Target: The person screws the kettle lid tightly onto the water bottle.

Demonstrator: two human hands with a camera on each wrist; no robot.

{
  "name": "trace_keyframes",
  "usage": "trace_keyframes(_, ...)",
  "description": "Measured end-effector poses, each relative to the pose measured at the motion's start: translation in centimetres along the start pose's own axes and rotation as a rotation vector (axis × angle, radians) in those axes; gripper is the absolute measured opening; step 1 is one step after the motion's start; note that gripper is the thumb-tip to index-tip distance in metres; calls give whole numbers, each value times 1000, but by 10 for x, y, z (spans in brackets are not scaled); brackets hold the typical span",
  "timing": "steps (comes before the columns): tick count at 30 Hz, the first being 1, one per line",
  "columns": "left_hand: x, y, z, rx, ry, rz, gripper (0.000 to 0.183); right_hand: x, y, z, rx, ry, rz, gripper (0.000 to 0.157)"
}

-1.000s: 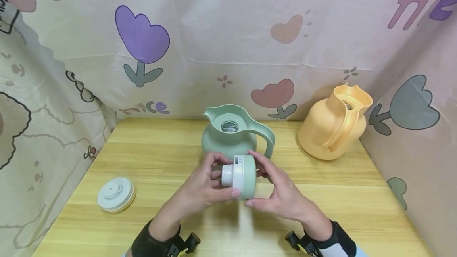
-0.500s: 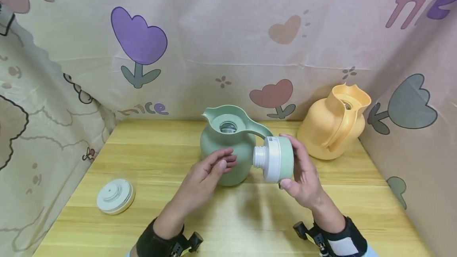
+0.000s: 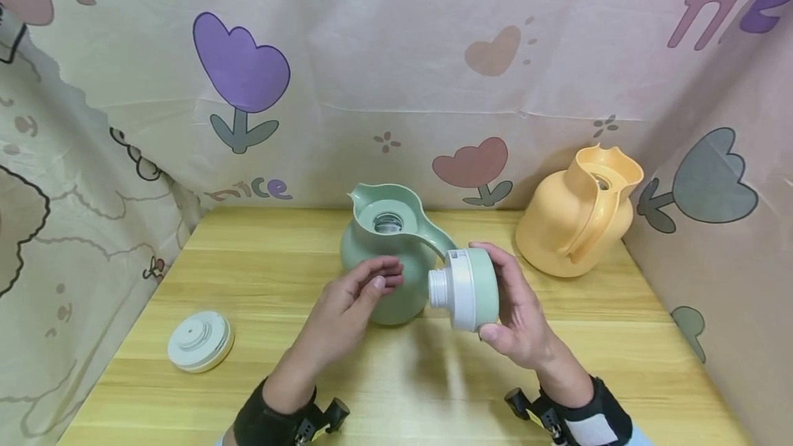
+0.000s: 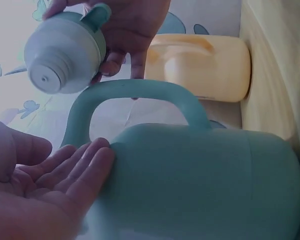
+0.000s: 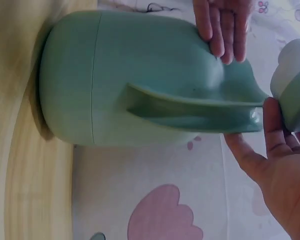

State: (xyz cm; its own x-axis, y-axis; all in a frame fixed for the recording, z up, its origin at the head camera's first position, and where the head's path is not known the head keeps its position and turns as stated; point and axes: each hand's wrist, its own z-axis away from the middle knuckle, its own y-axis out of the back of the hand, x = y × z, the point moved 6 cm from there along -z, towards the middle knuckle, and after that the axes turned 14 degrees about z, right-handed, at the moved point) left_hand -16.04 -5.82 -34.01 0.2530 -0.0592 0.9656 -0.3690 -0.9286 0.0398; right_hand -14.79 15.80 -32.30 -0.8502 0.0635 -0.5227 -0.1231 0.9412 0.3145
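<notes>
My right hand [image 3: 520,322] grips a green-and-white stopper lid [image 3: 467,291] by its green cap, tilted sideways with the white threaded neck pointing left. Behind it stands a green thermos jug [image 3: 405,305], upright, its round mouth uncovered. The lid covers part of the jug's handle [image 3: 436,234] in the head view; the left wrist view shows the handle [image 4: 135,89] whole. My left hand [image 3: 350,308] is in front of the jug's body with relaxed fingers and holds nothing. Its fingertips [image 4: 102,150] are close to the jug; whether they touch it I cannot tell.
A yellow thermos jug [image 3: 566,229], also uncovered, stands at the back right of the wooden table [image 3: 279,253]. On the left lies a white lid [image 3: 199,341] with a yellowish rim. A printed cloth [image 3: 372,54] hangs behind and at both sides.
My left hand has let go of the lid and moved slightly left. The right hand has carried the lid rightward, then a little back left and down. The green jug has turned slightly.
</notes>
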Motion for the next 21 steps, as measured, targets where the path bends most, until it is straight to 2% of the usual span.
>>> trace_keyframes(3, 3, 4, 1, 22, -9, -18, 30, -3, -6, -1, -32, -11, -74, 78)
trace_keyframes(6, 3, 0, 2, 10, -17, -30, 30, -7, -9, -2, -66, -15, -114, 75)
trace_keyframes(10, -6, -20, 2, -77, 22, 15, 38, -12, -3, -13, -46, 15, -104, 73)
trace_keyframes(13, -14, -36, -1, -122, 45, 53, 42, -13, 8, -32, -13, 39, -81, 75)
trace_keyframes(17, -19, -51, -9, -118, 29, 77, 43, -4, 19, -68, -51, -46, 46, 77)
trace_keyframes(21, -24, -62, -16, -82, 17, 60, 33, 12, 20, -103, -181, -200, 302, 81)
